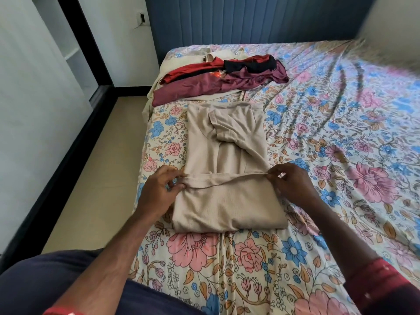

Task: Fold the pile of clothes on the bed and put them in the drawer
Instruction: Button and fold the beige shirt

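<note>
I am standing at the foot of the bed [341, 133], looking down at a beige shirt [227, 201] laid lengthwise on the floral sheet [250, 258]. Its sides are already turned inward, with a short sleeve lying across the upper middle, and the near end is folded up over itself so a doubled slab of cloth sits closest to me. My left hand [159, 187] pinches the left corner of that folded hem between thumb and fingers [176, 186], and my right hand [288, 180] pinches the right corner the same way, its fingers [273, 172] curled over the edge; the hem runs between my two hands and is raised slightly off the layer below at the right. Both forearms reach in from the bottom of the view, the right one showing a dark red sleeve [381, 285] near the elbow. Farther up the bed, just beyond the shirt's collar end and near the left edge of the mattress, lies the pile of clothes [218, 78] still unfolded: maroon, red and black garments heaped over some cream fabric. Behind it rises a blue padded headboard [250, 19]. To the left of the bed a strip of pale floor [95, 189] runs along a white wall with a dark skirting.
</note>
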`<move>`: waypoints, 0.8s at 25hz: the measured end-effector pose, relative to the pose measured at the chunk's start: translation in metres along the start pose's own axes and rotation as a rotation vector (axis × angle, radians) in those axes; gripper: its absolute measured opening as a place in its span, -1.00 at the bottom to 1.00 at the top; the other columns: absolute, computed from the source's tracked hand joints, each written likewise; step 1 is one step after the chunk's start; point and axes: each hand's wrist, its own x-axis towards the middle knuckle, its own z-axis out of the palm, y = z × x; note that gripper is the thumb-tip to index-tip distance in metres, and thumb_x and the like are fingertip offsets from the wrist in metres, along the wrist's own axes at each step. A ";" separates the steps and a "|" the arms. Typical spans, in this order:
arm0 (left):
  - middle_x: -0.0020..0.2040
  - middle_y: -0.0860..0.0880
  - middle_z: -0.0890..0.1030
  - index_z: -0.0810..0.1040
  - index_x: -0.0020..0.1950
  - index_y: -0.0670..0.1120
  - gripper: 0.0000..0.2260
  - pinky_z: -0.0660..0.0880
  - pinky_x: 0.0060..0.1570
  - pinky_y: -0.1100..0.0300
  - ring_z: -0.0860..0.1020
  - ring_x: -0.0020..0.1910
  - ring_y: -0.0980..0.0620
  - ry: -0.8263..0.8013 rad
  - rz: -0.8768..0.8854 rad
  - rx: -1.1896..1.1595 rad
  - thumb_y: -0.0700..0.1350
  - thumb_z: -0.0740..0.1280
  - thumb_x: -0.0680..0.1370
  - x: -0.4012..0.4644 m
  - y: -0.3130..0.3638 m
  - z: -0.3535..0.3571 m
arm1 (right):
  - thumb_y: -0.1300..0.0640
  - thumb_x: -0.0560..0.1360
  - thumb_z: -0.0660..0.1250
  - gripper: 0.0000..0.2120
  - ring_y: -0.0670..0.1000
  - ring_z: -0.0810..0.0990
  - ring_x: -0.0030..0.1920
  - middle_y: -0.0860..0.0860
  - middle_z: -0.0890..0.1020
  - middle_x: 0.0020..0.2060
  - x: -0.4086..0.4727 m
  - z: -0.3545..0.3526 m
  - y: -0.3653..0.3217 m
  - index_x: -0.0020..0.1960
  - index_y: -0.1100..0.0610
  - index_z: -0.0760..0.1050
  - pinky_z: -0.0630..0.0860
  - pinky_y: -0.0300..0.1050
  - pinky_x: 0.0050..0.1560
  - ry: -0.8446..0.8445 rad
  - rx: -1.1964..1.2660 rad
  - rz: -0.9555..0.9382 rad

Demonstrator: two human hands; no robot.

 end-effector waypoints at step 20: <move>-0.09 0.08 0.67 0.71 0.07 -0.04 -0.84 0.46 -0.18 0.40 0.55 -0.17 0.30 -0.068 -0.165 -0.100 -0.23 0.49 0.53 0.004 -0.012 -0.005 | 0.21 0.66 0.30 -0.88 -0.11 0.33 -0.54 -0.06 0.48 -0.48 0.011 0.019 0.011 0.05 0.18 0.62 0.34 -0.27 -0.56 -0.130 0.759 0.247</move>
